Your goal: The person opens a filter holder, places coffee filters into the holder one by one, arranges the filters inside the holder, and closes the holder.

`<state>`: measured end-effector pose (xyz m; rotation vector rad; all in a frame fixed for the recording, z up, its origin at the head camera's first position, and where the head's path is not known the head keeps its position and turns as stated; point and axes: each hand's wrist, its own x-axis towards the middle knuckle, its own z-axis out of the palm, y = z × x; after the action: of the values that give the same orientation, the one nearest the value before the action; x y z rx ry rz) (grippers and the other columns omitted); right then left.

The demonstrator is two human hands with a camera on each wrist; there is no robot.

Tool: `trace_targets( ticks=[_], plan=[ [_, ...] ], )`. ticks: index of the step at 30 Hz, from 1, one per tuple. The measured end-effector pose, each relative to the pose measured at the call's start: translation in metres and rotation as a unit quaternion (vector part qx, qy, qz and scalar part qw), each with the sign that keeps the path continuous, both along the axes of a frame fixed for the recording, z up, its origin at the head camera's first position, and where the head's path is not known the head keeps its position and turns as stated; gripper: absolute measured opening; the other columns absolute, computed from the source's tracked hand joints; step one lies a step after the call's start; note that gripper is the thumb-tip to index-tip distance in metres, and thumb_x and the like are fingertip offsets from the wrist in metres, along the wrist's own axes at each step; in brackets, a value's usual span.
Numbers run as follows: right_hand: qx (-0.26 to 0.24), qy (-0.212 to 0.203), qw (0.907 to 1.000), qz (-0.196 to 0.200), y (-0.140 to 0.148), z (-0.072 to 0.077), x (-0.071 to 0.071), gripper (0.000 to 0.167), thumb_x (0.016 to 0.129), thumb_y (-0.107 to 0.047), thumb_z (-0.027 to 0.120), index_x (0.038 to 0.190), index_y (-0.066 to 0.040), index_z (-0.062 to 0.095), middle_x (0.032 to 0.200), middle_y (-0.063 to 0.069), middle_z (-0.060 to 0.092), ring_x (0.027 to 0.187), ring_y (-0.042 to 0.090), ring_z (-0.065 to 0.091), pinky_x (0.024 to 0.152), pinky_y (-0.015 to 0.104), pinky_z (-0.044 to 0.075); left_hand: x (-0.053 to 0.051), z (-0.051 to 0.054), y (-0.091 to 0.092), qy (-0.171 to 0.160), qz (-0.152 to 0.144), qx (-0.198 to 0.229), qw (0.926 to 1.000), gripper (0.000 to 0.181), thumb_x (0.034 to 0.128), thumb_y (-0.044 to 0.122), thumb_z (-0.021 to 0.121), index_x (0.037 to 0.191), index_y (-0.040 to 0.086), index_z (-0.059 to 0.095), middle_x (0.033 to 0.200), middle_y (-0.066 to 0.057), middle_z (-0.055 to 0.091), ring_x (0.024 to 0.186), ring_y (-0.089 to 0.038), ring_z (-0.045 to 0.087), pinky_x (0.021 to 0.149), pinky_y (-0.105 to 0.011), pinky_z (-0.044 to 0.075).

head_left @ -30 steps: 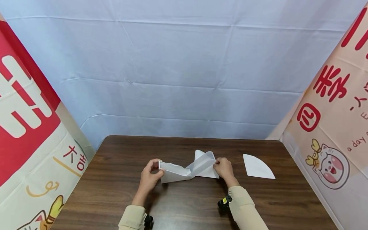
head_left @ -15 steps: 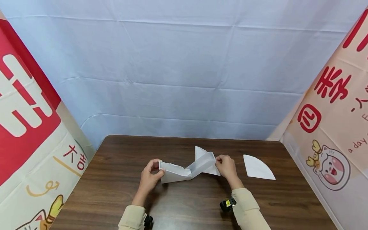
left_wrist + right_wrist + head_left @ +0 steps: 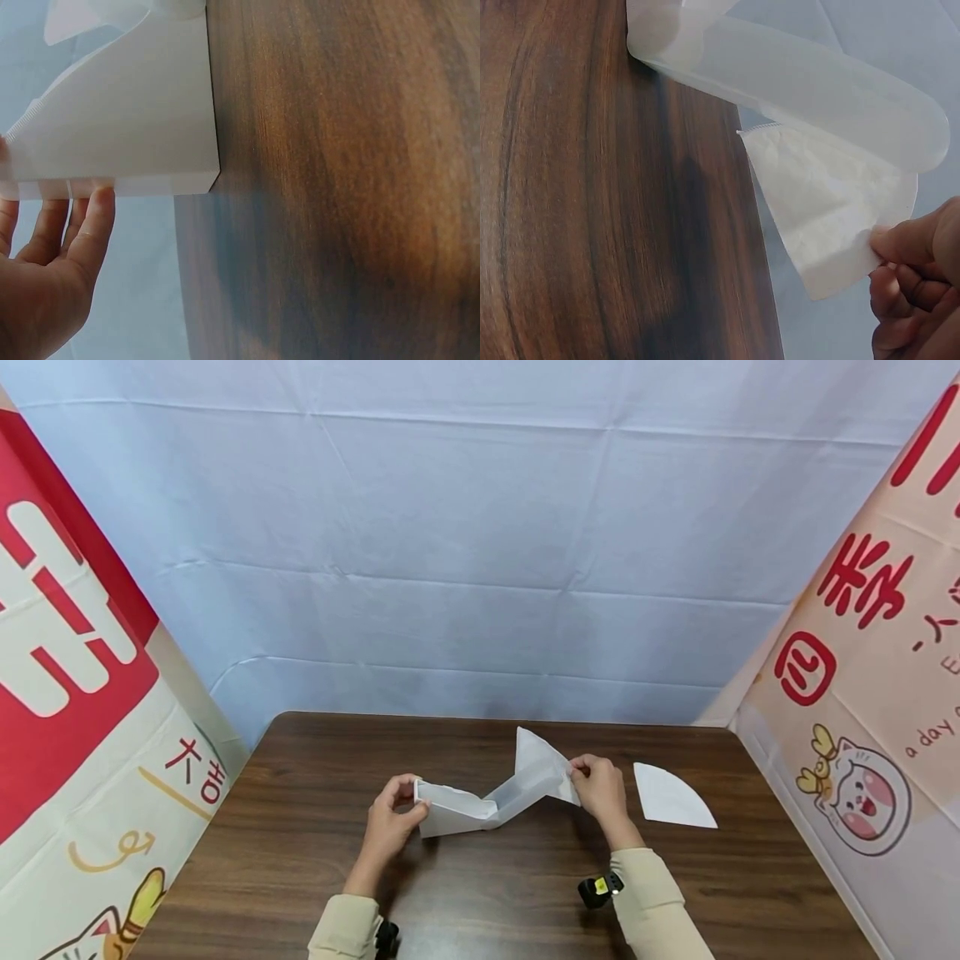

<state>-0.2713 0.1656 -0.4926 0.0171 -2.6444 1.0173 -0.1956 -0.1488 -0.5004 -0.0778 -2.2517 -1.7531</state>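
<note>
A white box stands on the table with its translucent lid swung out to the right. My left hand grips the box's left end; in the left wrist view, fingers of that hand lie along the end of the box. Between thumb and fingers, my right hand pinches a white fan-shaped paper, raised behind the lid. The right wrist view shows this hand at the paper's edge, with the lid beside it.
Another white fan-shaped sheet lies flat on the brown wooden table, right of my right hand. A pale cloth hangs behind the table, and printed cloths hang on both sides.
My right hand has moved slightly right, from the lid's end to the paper's edge. The paper behind the lid has risen and tilted. The left hand and box look unmoved.
</note>
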Motion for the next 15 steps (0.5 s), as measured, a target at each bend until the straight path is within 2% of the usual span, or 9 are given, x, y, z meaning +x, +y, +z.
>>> trace_targets(
  ticks=[7,15],
  plan=[
    [-0.004,0.021,0.9996,-0.016,0.003,0.003,0.001,0.004,0.082,-0.008,0.068,0.082,-0.005,0.070,0.074,0.007,0.065,0.064,0.024,0.056,0.058,0.038,0.042,0.001,0.002,0.000,-0.006,0.001,-0.003,1.0000,0.030,0.0769,-0.003,0.068,0.105,0.000,0.059,0.090,-0.014,0.063,0.087,-0.029,0.059,0.073,-0.037,0.048],
    [-0.027,0.057,0.9976,-0.031,0.004,0.013,0.003,0.006,0.084,-0.007,0.067,0.085,-0.002,0.070,0.077,0.011,0.066,0.064,0.024,0.057,0.056,0.036,0.042,0.002,0.002,0.000,-0.007,0.002,-0.004,1.0000,0.030,0.0772,-0.002,0.068,0.106,0.001,0.059,0.092,-0.014,0.064,0.089,-0.030,0.060,0.069,-0.030,0.049]
  ],
)
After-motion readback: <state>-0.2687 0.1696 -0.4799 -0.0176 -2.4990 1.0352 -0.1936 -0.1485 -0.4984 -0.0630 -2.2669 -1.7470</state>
